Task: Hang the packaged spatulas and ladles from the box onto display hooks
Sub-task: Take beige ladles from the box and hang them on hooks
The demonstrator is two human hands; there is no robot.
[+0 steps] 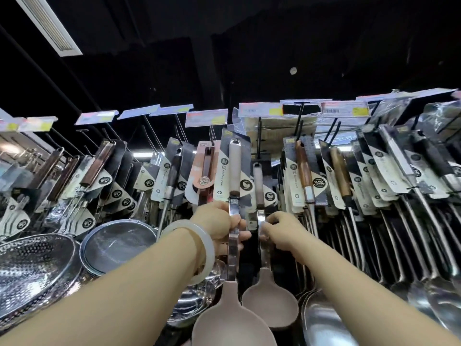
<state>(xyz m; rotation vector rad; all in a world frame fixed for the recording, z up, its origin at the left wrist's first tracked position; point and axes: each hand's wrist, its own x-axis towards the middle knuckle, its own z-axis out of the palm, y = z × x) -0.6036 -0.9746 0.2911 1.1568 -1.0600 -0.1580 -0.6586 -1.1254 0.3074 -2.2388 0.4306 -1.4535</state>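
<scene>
Two packaged ladles with beige bowls stand upright before the display rack, side by side in the centre. The left hand (pixel 222 226) is closed around the metal shaft of the nearer ladle (pixel 234 221). The right hand (pixel 279 231) pinches the shaft of the second ladle (pixel 262 236), just right of the first. A pale bangle (pixel 199 248) sits on the left wrist. Steel strainers (pixel 117 243) hang at the left.

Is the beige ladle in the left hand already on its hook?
Cannot tell. The left hand grips the beige ladle upright, its card top at hook height, but the hook itself is hidden.
</scene>
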